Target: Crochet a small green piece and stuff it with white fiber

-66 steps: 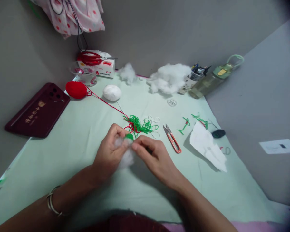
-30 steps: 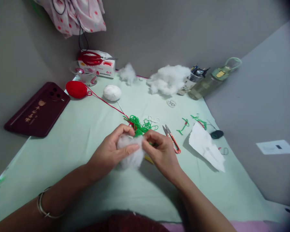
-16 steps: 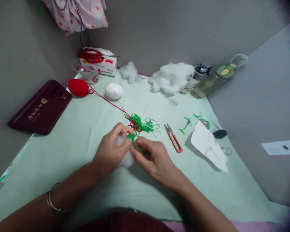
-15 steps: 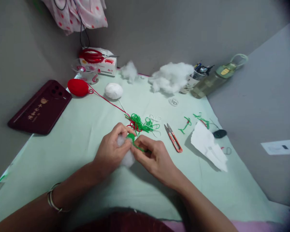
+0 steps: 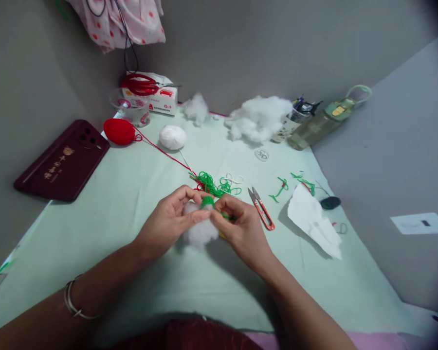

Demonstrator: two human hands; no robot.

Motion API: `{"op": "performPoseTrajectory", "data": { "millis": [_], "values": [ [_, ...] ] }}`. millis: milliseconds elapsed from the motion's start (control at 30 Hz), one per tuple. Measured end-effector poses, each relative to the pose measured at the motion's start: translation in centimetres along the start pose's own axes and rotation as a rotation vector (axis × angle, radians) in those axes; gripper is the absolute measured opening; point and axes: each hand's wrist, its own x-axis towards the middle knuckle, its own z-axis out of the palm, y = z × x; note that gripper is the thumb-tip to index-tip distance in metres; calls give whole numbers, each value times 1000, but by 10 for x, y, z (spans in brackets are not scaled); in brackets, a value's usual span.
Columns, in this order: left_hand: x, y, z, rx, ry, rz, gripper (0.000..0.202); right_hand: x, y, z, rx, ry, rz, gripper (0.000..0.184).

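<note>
Near the front middle of the table, both my hands meet at a small green crochet piece (image 5: 208,201). My left hand (image 5: 168,214) is closed, thumb and fingers pinching the piece from its left side along with a white tuft of stuffing (image 5: 201,234) that bulges out below. From the other side, my right hand (image 5: 241,226) pinches the piece's edge with curled fingers. Green yarn runs by those fingers, and a bit of something yellow shows under them, too covered to name. Just beyond lies a tangle of green yarn (image 5: 212,183), mixed with red and white strands.
Orange thread snips (image 5: 262,209) and a white paper (image 5: 314,221) lie to the right. Red yarn (image 5: 119,131) and white yarn (image 5: 173,137) balls sit at back left, by a dark red phone (image 5: 63,160). More stuffing (image 5: 259,118), a pen cup (image 5: 286,128) and a bottle (image 5: 319,125) stand behind.
Both hands have shifted slightly right with the green crochet piece and stuffing. The piece now stands more upright between the fingertips, and a yellow bit shows below the right hand.
</note>
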Motion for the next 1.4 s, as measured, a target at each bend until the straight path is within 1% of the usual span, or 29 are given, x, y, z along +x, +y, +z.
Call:
{"op": "performPoseTrajectory", "data": {
  "millis": [67, 167, 233, 300, 333, 367, 467, 533, 633, 767, 867, 933, 1067, 1100, 1167, 1233, 1300, 1400],
  "values": [
    [2, 0, 0, -21, 6, -5, 32, -3, -1, -2, -46, -77, -29, 22],
    [3, 3, 1, 50, 36, -6, 26, -7, -6, -6, -77, -181, -80, 14],
    [2, 4, 2, 164, 112, 45, 24, -10, -10, -6, -107, -232, -119, 11],
    [1, 4, 4, 271, 211, 121, 25, -11, -12, -4, -145, -276, -181, 13],
    [0, 4, 5, 289, 233, 135, 25, -11, -11, -3, -162, -285, -215, 14],
    [0, 3, 5, 273, 229, 124, 25, -11, -10, -1, -176, -277, -249, 14],
    [-2, 2, 8, 99, 122, 5, 24, -9, -5, 3, -204, -173, -321, 12],
    [-3, 2, 9, 4, 62, -32, 26, -7, -2, 4, -201, -84, -307, 14],
    [-6, 2, 9, -37, -1, -42, 26, -5, -2, 3, -139, -2, -208, 22],
    [-9, 3, 7, -27, -76, -62, 28, -2, -3, 1, -66, 55, -67, 28],
    [-8, 3, 4, 25, -126, -67, 34, -1, -3, 0, -10, 59, -19, 30],
    [-6, 2, 2, 75, -99, -70, 35, -2, -3, -1, 16, 27, -16, 33],
    [-3, 4, 4, 129, 20, -64, 30, -6, -6, -4, 86, -97, -3, 36],
    [-3, 5, 5, 134, 53, -59, 31, -7, -9, -5, 100, -138, 4, 33],
    [-3, 7, 7, 147, 126, -40, 33, -10, -13, -6, 108, -230, 12, 19],
    [-2, 8, 8, 164, 162, -15, 33, -11, -16, -5, 88, -294, 0, 6],
    [-2, 7, 9, 166, 138, -9, 29, -11, -16, -2, 47, -278, -22, 7],
    [-3, 2, 9, 84, 62, -36, 24, -8, -11, 4, -8, -141, -5, 14]
  ]
}}
